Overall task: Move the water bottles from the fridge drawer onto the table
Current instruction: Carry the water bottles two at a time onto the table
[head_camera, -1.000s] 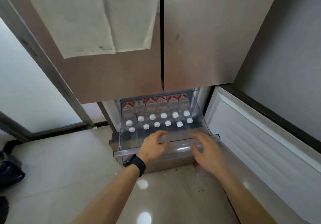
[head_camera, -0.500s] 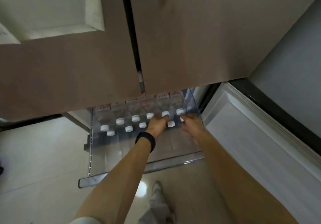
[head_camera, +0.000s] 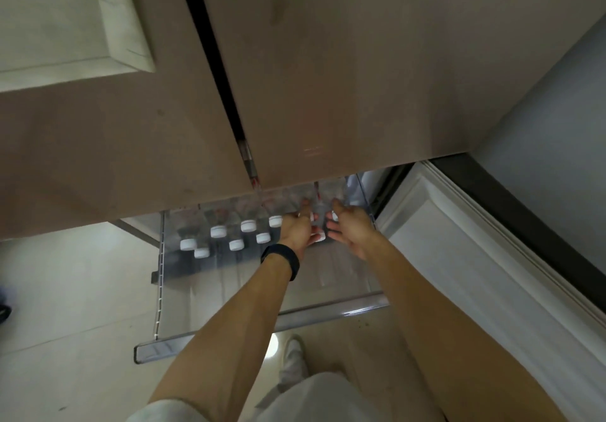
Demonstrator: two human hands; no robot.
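White-capped bottle (head_camera: 318, 225) stands between open left hand (head_camera: 296, 230) and open right hand (head_camera: 351, 230).

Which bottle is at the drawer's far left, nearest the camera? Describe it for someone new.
Start at the clear fridge drawer pulled out under the brown doors. White-capped water bottles stand in two rows at its back. The target bottle ends the front row on the left, farthest from both hands, its cap lowest in the picture.
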